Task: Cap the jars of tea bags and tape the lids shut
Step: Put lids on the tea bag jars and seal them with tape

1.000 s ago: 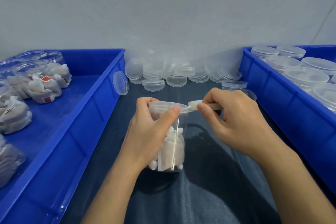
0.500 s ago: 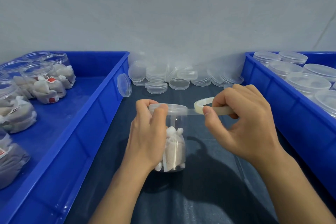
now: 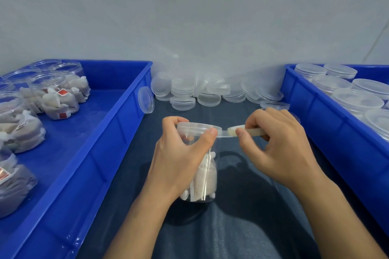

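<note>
In the centre of the frame I hold the jar [image 3: 202, 174] upright on the dark cloth [image 3: 242, 227], with tea bags visible through its clear wall. Its lid [image 3: 196, 126] is already on. My left hand [image 3: 179, 157] is curled around the upper part of the jar, fingers behind and the thumb [image 3: 207, 137] in front, pressed at the lid's edge. I judge the thumb is there to pin the tape end against the seam, so the strip does not lift while I pull.

My right hand [image 3: 277, 145], right of centre, is closed on the tape roll [image 3: 246, 131]; thumb and forefinger pinch it, the other fingers are folded over it. A short strip of tape [image 3: 224, 133] runs tight from the roll to the lid, almost level with the seam, which I think keeps it flat for wrapping.

At the left of the frame, a blue bin [image 3: 117, 132] holds open jars still without lids. Loose lids [image 3: 189, 94] lie heaped at the wall in the upper centre, within easy reach. At the right, another blue bin [image 3: 328, 124] holds capped jars.
</note>
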